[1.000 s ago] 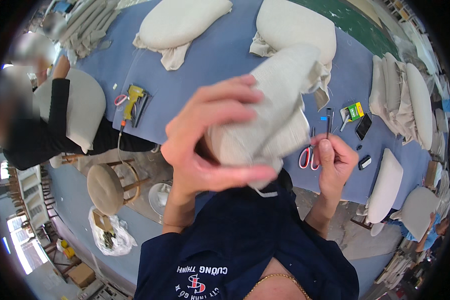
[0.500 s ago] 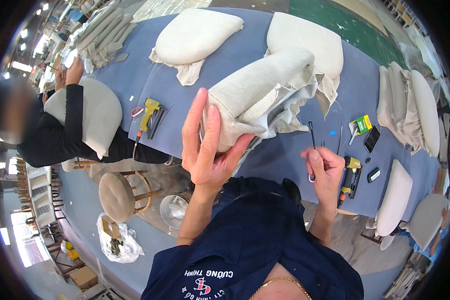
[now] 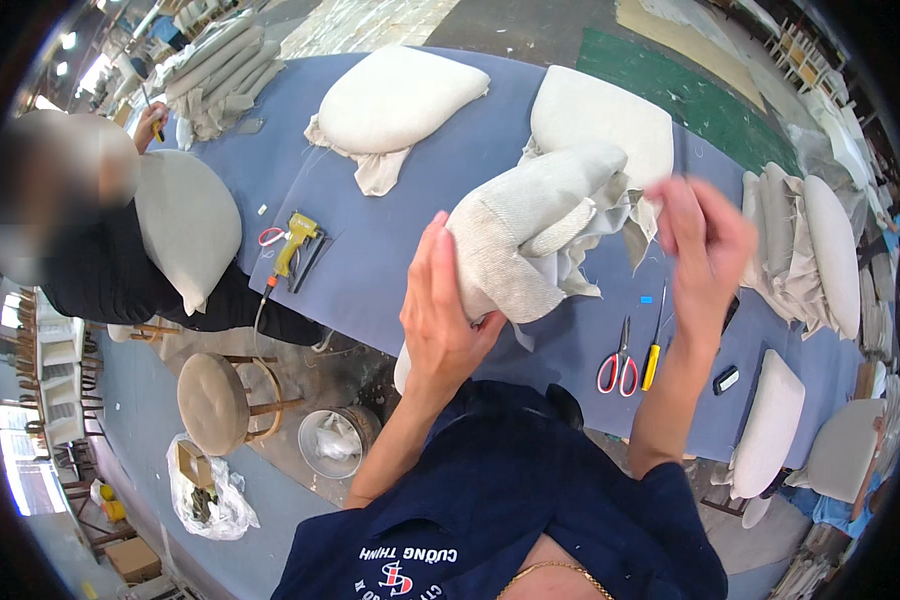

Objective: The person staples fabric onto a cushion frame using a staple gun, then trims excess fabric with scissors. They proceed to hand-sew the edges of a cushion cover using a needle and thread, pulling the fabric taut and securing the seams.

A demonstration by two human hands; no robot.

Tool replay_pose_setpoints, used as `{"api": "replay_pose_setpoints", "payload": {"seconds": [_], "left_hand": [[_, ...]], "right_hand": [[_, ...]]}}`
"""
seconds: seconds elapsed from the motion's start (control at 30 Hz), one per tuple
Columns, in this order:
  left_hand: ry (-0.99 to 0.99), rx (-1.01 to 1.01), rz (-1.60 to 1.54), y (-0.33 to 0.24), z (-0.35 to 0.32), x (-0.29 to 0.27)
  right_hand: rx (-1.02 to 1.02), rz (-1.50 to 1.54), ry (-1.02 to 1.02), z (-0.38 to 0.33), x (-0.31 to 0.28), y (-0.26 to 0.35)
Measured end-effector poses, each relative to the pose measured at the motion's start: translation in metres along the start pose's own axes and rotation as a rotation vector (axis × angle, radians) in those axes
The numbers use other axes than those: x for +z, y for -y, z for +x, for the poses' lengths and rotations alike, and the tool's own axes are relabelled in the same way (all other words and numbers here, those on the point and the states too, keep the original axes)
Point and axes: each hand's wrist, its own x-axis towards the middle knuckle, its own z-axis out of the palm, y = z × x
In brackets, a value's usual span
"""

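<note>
My left hand (image 3: 440,310) is closed on the near left side of a beige woven fabric cover (image 3: 515,240), thumb at its lower edge. The cover is bunched and bulging, its frayed edges and pale inner cloth showing on the right. To the right of it my right hand (image 3: 705,235) is raised with curled fingers, smeared by motion. A thin dark line stands above its fingers; what they hold I cannot make out. On the blue table beneath lie scissors (image 3: 619,368) with red and white handles, beside a yellow-handled screwdriver (image 3: 652,362).
Padded cream cushions (image 3: 400,100) with loose fabric edges lie at the table's far side, and more stand at the right. A yellow staple gun (image 3: 295,245) with its hose rests left. A co-worker (image 3: 80,230) sits there with a cushion. A stool (image 3: 213,403) and a bucket (image 3: 335,443) stand below.
The scissors have left my right hand and now lie on the table. That hand has risen up and right, beside the cover. My left hand has shifted right with the cover.
</note>
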Motion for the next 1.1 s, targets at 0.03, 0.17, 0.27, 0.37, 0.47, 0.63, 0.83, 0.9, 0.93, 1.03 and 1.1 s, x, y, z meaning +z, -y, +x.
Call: {"api": "replay_pose_setpoints", "payload": {"seconds": [0.03, 0.17, 0.27, 0.37, 0.47, 0.63, 0.83, 0.9, 0.93, 1.03, 1.1], "left_hand": [[0.008, -0.082, -0.013, 0.003, -0.005, 0.000], [0.012, -0.215, -0.039, 0.013, -0.025, -0.004], [-0.015, -0.242, -0.063, 0.024, -0.038, -0.004], [-0.048, -0.338, -0.015, 0.030, -0.031, -0.012], [-0.043, -0.468, -0.020, 0.044, -0.017, -0.018], [-0.011, -0.521, -0.005, 0.080, -0.021, -0.012], [0.020, -0.734, 0.024, 0.096, -0.090, -0.019], [0.020, -0.786, 0.032, 0.093, -0.101, -0.020], [0.015, -0.799, 0.015, 0.091, -0.106, -0.019], [-0.008, -0.807, -0.045, 0.089, -0.115, -0.019], [-0.022, -0.770, -0.013, 0.090, -0.119, -0.018]], "right_hand": [[-0.062, -0.019, 0.053, 0.020, 0.010, -0.001], [-0.231, -0.097, 0.358, 0.107, 0.070, -0.046], [-0.271, -0.071, 0.683, 0.136, 0.128, -0.131], [-0.201, -0.142, 1.040, 0.148, 0.160, -0.141], [-0.038, -0.117, 1.109, 0.146, 0.190, -0.144], [-0.020, -0.007, 1.111, 0.178, 0.217, -0.167], [0.018, 0.016, 1.131, 0.174, 0.229, -0.162], [-0.008, 0.022, 1.178, 0.173, 0.227, -0.154], [-0.010, 0.020, 1.196, 0.172, 0.225, -0.155], [-0.041, 0.041, 1.190, 0.165, 0.218, -0.144], [-0.085, 0.061, 1.141, 0.162, 0.207, -0.137]]}}
